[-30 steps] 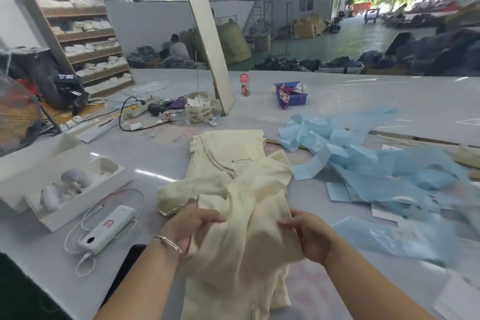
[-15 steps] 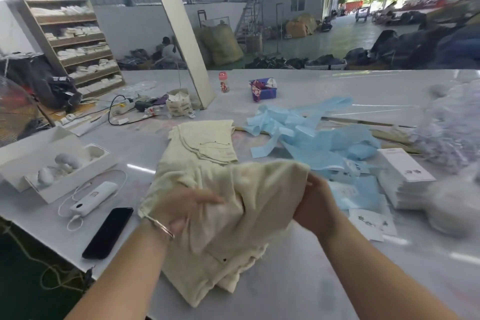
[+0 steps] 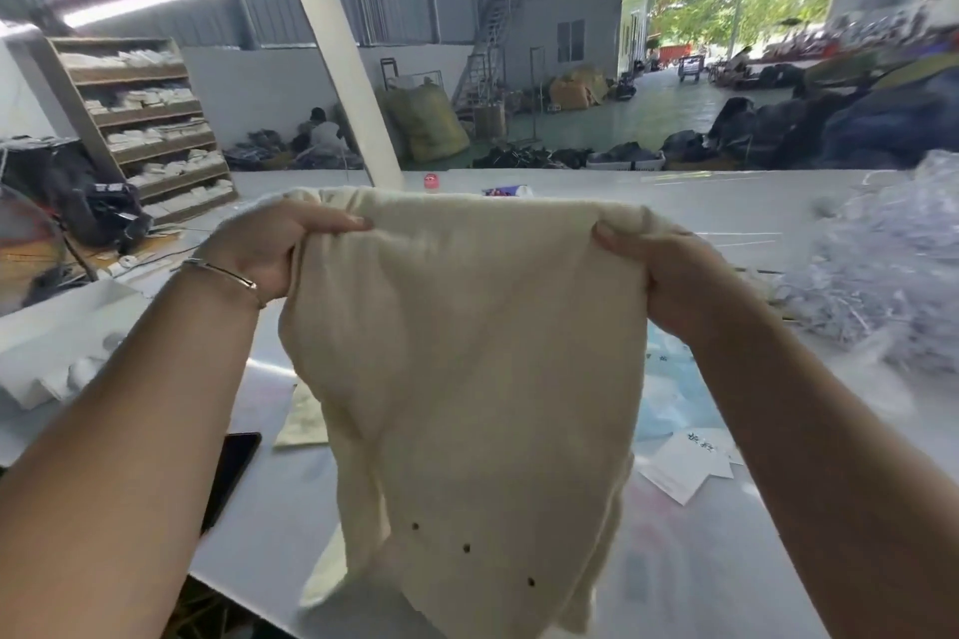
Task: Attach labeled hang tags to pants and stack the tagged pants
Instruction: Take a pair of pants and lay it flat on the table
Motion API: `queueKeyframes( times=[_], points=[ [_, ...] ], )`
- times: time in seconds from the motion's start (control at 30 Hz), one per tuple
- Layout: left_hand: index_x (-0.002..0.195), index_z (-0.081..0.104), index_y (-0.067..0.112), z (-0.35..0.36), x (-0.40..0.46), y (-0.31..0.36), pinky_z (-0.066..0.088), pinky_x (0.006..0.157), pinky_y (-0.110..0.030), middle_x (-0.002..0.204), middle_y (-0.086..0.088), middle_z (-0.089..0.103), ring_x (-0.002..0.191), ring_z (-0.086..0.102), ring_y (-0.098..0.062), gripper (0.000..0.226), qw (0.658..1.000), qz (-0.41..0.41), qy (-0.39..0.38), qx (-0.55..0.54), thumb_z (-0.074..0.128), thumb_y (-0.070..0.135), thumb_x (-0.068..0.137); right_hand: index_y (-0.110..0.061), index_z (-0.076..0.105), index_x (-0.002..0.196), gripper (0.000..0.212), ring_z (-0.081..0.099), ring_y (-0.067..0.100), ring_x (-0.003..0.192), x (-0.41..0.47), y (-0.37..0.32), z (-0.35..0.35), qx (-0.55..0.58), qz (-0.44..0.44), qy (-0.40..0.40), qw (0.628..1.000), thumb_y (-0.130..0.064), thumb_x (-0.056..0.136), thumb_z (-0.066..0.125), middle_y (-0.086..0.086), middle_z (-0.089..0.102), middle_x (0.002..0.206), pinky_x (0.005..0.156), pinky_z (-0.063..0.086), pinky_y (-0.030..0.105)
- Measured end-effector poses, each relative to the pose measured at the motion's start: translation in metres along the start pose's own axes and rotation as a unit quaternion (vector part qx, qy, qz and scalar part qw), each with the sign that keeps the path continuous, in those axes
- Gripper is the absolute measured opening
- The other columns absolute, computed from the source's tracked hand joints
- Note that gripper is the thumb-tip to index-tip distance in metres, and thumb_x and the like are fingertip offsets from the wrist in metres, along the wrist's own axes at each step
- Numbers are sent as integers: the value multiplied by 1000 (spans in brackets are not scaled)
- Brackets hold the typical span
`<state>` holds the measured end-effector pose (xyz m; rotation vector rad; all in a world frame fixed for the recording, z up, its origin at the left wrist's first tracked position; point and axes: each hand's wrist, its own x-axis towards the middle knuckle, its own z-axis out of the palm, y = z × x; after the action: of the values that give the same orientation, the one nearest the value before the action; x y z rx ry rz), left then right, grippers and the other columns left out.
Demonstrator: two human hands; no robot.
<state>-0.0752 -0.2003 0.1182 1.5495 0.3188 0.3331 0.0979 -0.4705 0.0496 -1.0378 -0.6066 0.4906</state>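
1. White table [image 3: 648, 202] runs wide across the view, near edge at lower left.
2. Cream pants [image 3: 467, 379] held up in the air over the table, spread between both hands, top edge pulled level, rest hanging down toward the near table edge; three small dark dots in a slanted row low on the fabric.
3. Wooden shelf rack [image 3: 140, 119] far left behind the table, stacked with folded pale items.
4. Heap of clear plastic bags [image 3: 882, 265] on the table at right.
5. Left hand [image 3: 264, 249] clamped on the top left corner of the pants, thumb on the front, fingers curled behind the cloth; thin bracelet [image 3: 223, 272] on the wrist.
6. Right hand [image 3: 664, 270] gripping the top right corner, thumb over the front of the fabric.
7. White paper tags [image 3: 690, 467] with dark print lying flat on the table below the right forearm, apart from the pants.
8. Black phone [image 3: 233, 472] flat on the table under the left forearm, near the edge.
9. Small pink-capped bottle [image 3: 430, 180] far on the table, just above the pants' top edge.
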Motion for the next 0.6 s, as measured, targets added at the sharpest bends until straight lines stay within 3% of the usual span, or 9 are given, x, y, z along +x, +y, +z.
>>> queueKeyframes(
  times=[0.07, 0.17, 0.27, 0.3, 0.37, 0.43, 0.5, 0.53, 0.6],
  points=[
    [76, 77, 4, -11, 3, 0, 59, 60, -29, 82, -11, 74, 72, 73, -20, 14, 1000, -15, 27, 2, 65, 1, 70, -8, 72, 89, 16, 70, 21, 79, 2, -14, 7, -15, -20, -18, 1000, -11, 74, 69, 8, 73, 84, 68, 58, 34],
    [100, 69, 5, -21, 11, -6, 56, 67, -30, 94, -10, 71, 83, 68, -24, 23, 988, -21, 141, 57, 72, 5, 77, -4, 68, 97, 28, 70, 22, 80, 1, -19, 15, 2, -11, -18, 1000, -12, 70, 69, 8, 73, 86, 71, 59, 35],
    [106, 59, 10, -23, 19, -19, 46, 67, -30, 97, -10, 65, 87, 59, -24, 37, 918, 44, 326, 221, 78, 24, 76, -3, 66, 103, 35, 70, 23, 80, 0, -20, 19, 7, -5, -13, 1000, -13, 70, 70, 9, 72, 87, 70, 58, 35],
    [109, 58, 12, -17, 18, -21, 48, 72, -32, 102, -8, 65, 89, 60, -22, 43, 891, 79, 351, 276, 77, 32, 77, -3, 67, 101, 33, 70, 23, 79, -1, -19, 20, -4, -1, -18, 1000, -12, 70, 69, 9, 72, 87, 68, 58, 34],
    [117, 59, 15, 4, 16, -21, 51, 83, -34, 110, -3, 65, 96, 62, -19, 53, 897, 153, 270, 316, 74, 48, 78, -5, 69, 97, 28, 70, 24, 80, -1, -15, 23, -30, 10, -35, 999, -12, 69, 70, 10, 72, 87, 67, 58, 34],
    [125, 59, 20, 33, 15, -15, 48, 86, -29, 118, 4, 63, 105, 60, -13, 68, 918, 159, 77, 355, 70, 63, 74, -7, 72, 96, 27, 70, 25, 82, -1, -12, 25, -55, 19, -49, 997, -12, 70, 71, 10, 72, 89, 69, 57, 34],
    [126, 60, 26, 59, 14, -12, 48, 91, -23, 124, 9, 63, 108, 61, -7, 71, 906, 92, -110, 397, 73, 66, 69, -13, 76, 89, 20, 71, 23, 81, -3, -13, 24, -67, 21, -62, 996, -11, 70, 70, 8, 73, 88, 67, 57, 33],
    [122, 63, 29, 70, 14, -13, 50, 95, -27, 122, 9, 66, 107, 63, -7, 66, 891, 55, -173, 415, 77, 63, 67, -15, 78, 86, 17, 71, 22, 80, -4, -14, 22, -71, 20, -66, 995, -11, 71, 70, 7, 74, 87, 67, 57, 32],
    [110, 70, 25, 83, 20, -24, 53, 96, -40, 109, 6, 73, 102, 68, -12, 54, 874, -2, -233, 426, 83, 52, 65, -15, 78, 83, 15, 71, 22, 81, -7, -19, 14, -80, 20, -61, 995, -11, 71, 70, 7, 74, 87, 67, 57, 32]
  ],
)
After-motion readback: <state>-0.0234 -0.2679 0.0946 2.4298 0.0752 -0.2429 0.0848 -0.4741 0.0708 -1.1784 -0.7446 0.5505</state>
